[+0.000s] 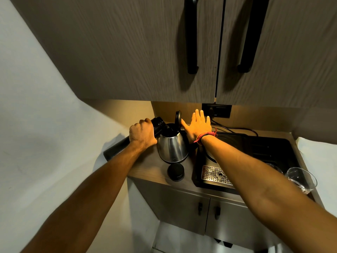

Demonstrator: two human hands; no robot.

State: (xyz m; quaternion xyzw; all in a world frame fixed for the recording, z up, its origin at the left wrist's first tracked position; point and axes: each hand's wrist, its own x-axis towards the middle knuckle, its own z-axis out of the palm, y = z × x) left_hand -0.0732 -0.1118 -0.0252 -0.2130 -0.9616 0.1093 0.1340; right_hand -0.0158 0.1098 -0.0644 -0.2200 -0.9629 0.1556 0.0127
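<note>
One steel electric kettle (172, 147) stands on the wooden counter (147, 167), its single lid (177, 118) raised upright at the far side. One black bottle (116, 147) is tilted with its open mouth at the kettle's opening, on the left. The left hand (143, 134) has its fingers wrapped round the bottle's upper part, just left of the kettle. The right hand (197, 127) is spread with straight fingers just right of the lid, thumb at the lid's edge, gripping nothing. So the kettle sits between the two hands. One round black cap (176, 171) lies on the counter just near of the kettle. To the right is one black sink (264, 145) with one perforated metal tray (215, 175), and one clear glass (300, 178) at its near right. One wall socket (217, 110) sits beyond the right hand. Two long black handles (191, 33) hang on the cupboard doors above
</note>
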